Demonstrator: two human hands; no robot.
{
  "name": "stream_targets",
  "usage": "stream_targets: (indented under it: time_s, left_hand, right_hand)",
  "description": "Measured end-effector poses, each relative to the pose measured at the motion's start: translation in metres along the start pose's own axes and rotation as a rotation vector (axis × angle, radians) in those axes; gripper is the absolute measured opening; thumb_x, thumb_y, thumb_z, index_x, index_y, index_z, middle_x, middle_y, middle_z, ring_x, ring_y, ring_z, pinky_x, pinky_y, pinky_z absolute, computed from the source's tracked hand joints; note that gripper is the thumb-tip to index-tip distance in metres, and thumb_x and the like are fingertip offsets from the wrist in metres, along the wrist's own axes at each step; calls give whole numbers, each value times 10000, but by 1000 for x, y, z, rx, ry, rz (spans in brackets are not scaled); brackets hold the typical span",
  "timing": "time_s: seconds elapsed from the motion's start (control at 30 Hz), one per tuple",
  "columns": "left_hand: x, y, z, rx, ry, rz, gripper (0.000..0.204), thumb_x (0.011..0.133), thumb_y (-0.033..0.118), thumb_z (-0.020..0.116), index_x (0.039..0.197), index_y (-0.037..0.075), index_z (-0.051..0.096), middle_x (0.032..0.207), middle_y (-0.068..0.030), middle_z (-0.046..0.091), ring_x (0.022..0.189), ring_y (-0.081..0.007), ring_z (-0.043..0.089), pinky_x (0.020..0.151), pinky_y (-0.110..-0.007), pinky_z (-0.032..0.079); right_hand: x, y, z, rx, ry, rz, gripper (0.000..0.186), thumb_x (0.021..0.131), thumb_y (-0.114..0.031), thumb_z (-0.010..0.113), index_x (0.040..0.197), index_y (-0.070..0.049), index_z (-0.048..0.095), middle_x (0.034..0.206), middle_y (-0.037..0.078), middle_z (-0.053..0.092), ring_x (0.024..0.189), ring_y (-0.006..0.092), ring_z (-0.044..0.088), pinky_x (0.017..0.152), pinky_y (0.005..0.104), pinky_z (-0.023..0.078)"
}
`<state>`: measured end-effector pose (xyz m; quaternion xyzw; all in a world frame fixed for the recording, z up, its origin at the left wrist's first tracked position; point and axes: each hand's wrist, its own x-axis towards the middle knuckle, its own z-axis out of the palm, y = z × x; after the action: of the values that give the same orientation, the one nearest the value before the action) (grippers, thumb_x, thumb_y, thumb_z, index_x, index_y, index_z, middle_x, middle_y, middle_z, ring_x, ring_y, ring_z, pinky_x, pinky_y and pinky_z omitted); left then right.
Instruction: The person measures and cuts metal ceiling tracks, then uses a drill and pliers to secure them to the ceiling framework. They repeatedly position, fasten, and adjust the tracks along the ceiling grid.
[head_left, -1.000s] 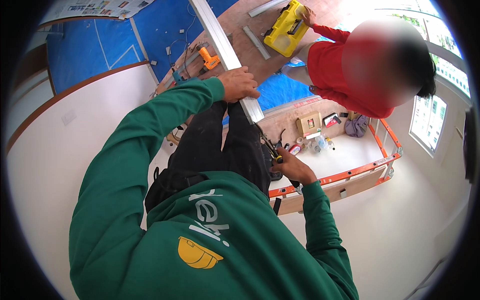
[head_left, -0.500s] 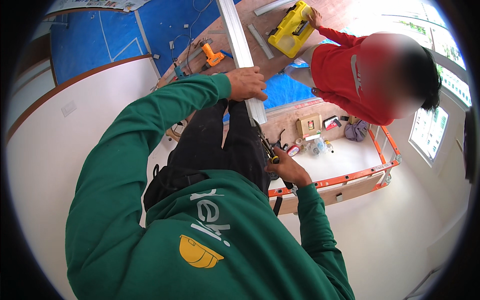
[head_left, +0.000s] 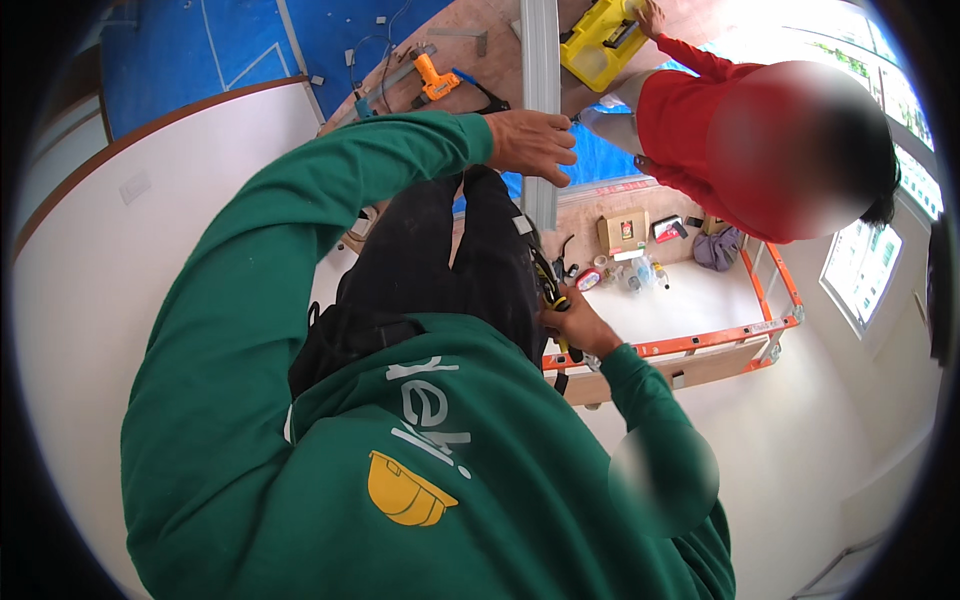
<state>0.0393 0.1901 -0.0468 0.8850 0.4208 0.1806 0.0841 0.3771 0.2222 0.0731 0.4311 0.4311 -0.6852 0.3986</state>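
My left hand (head_left: 532, 143) is curled over a long pale metal channel (head_left: 540, 60), close to its near end. The channel runs away from me toward the far edge of the view. Beside my right thigh, my right hand (head_left: 582, 325) is closed around the yellow-and-black handles of tin snips (head_left: 548, 280). The snips' jaws point toward the channel's end but sit apart from it. A small pale piece (head_left: 522, 225) shows by the jaws; whether they grip it I cannot tell.
A co-worker in a red top (head_left: 690, 140) reaches to a yellow tool case (head_left: 600, 45). An orange drill (head_left: 433, 80) lies on the wooden boards. An orange ladder (head_left: 690, 345) lies at the right, near a cardboard box (head_left: 623, 232) and several small items. Blue sheeting (head_left: 160, 70) covers the far left.
The channel has swung right and its near end has shifted away from the snips. My left hand moved right with it. The snips have drawn slightly back toward me.
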Motion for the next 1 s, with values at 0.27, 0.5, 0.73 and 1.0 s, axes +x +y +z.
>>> stream_targets:
  time_s: [0.27,0.5,0.73,1.0]
  left_hand:
    - [-36,35,19,-128,-98,-142,185,919,177,702,1083,259,721,943,28,621,1015,-194,643,975,-393,460]
    - [-89,51,22,-54,62,-273,223,863,184,745,1073,253,710,970,18,626,989,-188,639,955,-386,472]
    - [-91,41,2,-681,-1046,-520,321,803,166,765,1122,198,753,1083,-91,796,1110,-331,765,869,-508,600]
    - [-101,46,-13,-57,13,-238,325,795,124,771,1104,165,677,987,-53,697,959,-266,693,927,-460,538]
  right_hand:
    - [14,5,-17,-572,119,-163,355,920,-178,745,1199,21,650,865,101,723,732,260,687,724,423,563]
    - [13,7,18,238,-300,35,177,959,-136,735,1068,-77,608,775,31,599,687,180,639,637,409,512]
    - [12,-31,23,68,-280,8,223,941,-85,706,1121,-61,577,829,62,628,723,212,680,647,447,551]
    - [19,-27,37,86,-357,106,239,910,-106,725,1096,-73,579,830,42,628,744,213,715,640,388,577]
